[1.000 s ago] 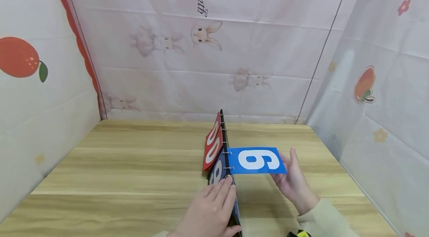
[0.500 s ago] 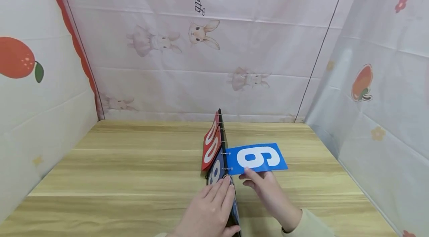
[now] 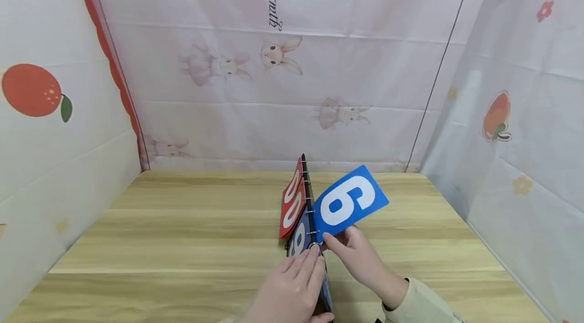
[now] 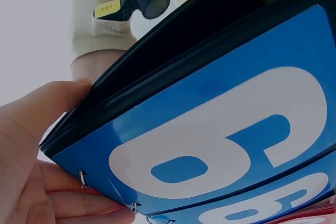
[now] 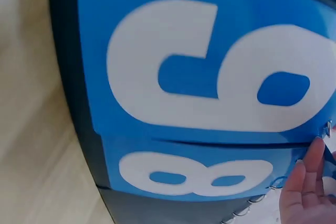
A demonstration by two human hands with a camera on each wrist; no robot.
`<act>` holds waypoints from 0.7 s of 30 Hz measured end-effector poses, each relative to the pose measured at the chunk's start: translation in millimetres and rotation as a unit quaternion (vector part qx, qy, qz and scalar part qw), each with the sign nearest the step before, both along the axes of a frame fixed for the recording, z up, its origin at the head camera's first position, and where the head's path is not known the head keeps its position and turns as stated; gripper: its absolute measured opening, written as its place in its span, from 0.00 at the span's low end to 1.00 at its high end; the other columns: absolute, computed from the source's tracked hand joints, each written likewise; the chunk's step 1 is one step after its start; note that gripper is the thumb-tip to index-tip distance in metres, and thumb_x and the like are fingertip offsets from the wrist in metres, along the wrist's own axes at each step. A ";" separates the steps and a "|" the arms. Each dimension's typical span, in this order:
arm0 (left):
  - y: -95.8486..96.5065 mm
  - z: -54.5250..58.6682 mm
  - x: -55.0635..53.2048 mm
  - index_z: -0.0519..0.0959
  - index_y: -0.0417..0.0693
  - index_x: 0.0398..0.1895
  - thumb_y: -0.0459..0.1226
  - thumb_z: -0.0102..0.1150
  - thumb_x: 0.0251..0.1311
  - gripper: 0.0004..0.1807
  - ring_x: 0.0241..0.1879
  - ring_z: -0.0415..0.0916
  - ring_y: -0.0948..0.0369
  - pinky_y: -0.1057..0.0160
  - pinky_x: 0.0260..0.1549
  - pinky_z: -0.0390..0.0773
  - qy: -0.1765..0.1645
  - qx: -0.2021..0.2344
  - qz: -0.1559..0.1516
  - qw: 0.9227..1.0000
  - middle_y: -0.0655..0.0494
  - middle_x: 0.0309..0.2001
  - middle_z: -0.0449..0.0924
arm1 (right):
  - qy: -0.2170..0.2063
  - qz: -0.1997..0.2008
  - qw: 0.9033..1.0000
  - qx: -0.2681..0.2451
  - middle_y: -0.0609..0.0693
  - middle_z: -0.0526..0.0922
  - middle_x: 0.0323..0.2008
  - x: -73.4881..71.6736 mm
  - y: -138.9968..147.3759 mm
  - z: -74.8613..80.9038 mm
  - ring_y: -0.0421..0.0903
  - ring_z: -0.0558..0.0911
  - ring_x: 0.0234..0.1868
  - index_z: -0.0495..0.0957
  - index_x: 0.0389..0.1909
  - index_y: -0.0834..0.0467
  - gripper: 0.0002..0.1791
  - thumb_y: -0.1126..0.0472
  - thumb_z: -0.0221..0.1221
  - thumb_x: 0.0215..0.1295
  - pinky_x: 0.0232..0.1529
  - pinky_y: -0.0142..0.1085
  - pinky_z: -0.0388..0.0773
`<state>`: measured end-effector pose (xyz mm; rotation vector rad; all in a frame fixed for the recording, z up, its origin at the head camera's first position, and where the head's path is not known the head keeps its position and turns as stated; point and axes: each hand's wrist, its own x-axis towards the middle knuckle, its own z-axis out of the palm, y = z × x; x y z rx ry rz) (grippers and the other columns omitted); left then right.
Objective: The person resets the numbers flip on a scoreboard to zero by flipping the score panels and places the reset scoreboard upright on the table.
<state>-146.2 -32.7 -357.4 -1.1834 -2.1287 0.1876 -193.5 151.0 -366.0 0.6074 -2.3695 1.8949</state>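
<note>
A flip scoreboard (image 3: 306,176) with a black tented stand and ring-bound number cards stands on the table, its spine pointing away from me. My left hand (image 3: 292,282) grips the near end of the spine; the left wrist view shows its thumb (image 4: 68,92) on the black cover and its fingers by the rings. One blue card (image 3: 351,201) with a white 6 is raised off the right side, tilted upward. My right hand (image 3: 360,257) pinches that card's lower corner beside a ring. Lower blue cards 6 (image 5: 184,114) and 8 (image 5: 194,174) lie against the stand in the right wrist view.
Red cards (image 3: 292,206) with zeros hang at the scoreboard's far end on the left. The wooden table (image 3: 182,242) is enclosed by printed cloth walls (image 3: 228,135) at the back and both sides.
My right hand has moved from the blue card's outer end along its near edge to the ring corner. The card has swung from level to tilted upward. My left hand stays put.
</note>
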 end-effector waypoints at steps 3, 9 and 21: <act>-0.9 -1.5 0.0 0.76 0.39 0.50 0.68 0.47 0.53 0.42 0.46 0.79 0.58 0.63 0.42 0.78 0.001 0.002 -0.004 1.000 0.47 0.49 0.79 | 0.037 -0.018 0.998 0.037 0.58 0.78 0.42 -2.3 -1.7 1.0 0.43 0.79 0.37 0.67 0.57 0.68 0.20 0.62 0.53 0.68 0.39 0.34 0.78; -2.1 -6.4 -4.2 0.78 0.38 0.46 0.68 0.52 0.47 0.42 0.45 0.79 0.59 0.64 0.41 0.77 0.055 0.036 -0.016 0.998 0.47 0.47 0.80 | 0.182 -0.048 0.977 0.100 0.48 0.80 0.41 -7.9 -5.5 3.5 0.39 0.78 0.36 0.78 0.49 0.59 0.12 0.63 0.54 0.67 0.36 0.34 0.77; -8.0 -7.0 -4.8 0.78 0.38 0.46 0.67 0.47 0.53 0.41 0.44 0.79 0.59 0.65 0.41 0.77 0.071 0.036 -0.032 0.996 0.48 0.46 0.81 | 0.331 -0.004 0.918 0.218 0.42 0.81 0.43 -23.2 -10.3 7.3 0.40 0.79 0.46 0.82 0.45 0.53 0.12 0.62 0.62 0.59 0.53 0.44 0.72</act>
